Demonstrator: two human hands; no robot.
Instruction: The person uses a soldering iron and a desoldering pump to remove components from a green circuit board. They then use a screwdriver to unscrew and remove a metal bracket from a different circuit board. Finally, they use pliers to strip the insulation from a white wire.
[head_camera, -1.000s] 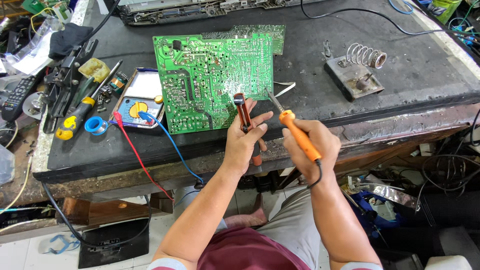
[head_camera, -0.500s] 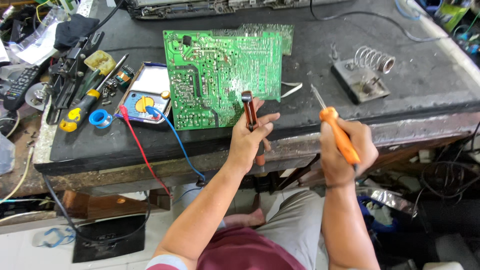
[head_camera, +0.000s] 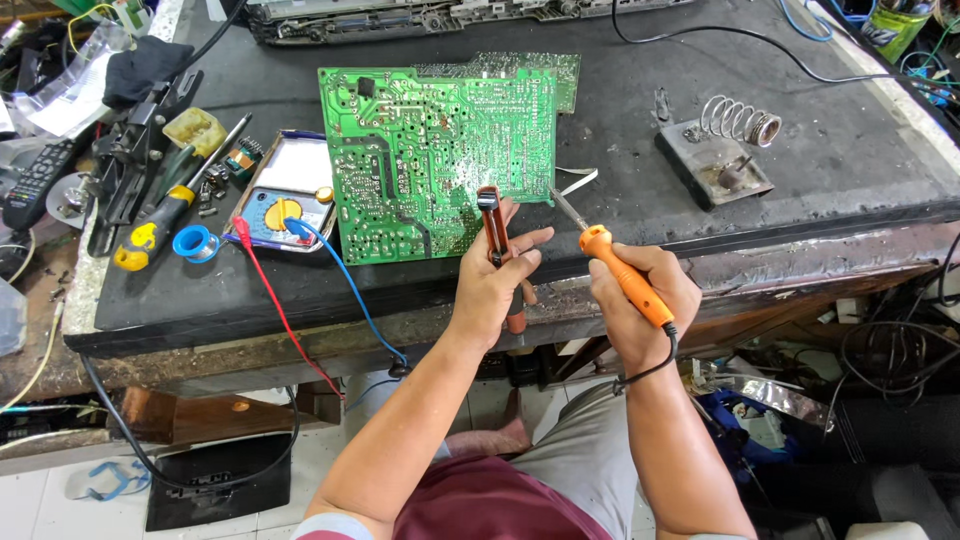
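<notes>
Head view, left hand: The left hand (head_camera: 492, 285) is closed around a red-handled plier-type tool (head_camera: 497, 245), thumb and fingers pinching its handles together; the tool's tip sits at the near edge of the green circuit board (head_camera: 440, 155).
Head view, right hand: The right hand (head_camera: 640, 300) is wrapped in a fist around the orange handle of the soldering iron (head_camera: 610, 255); its metal tip points up and left, near the board's near right corner, apart from it as far as can be told.
Head view, board: It lies solder side up on the dark workbench (head_camera: 620, 160), beside a multimeter (head_camera: 285, 190) with red and blue leads.
Head view, stand: The coil iron stand (head_camera: 730, 145) sits well apart to the right.
Risk, burn: The iron's tip is near the left fingers; a slip would likely bring contact.
Risk, board: The board appears unclamped; pressure from either tool could shift it.
Risk, cord: The iron's black cord hangs below the wrist and could snag.
</notes>
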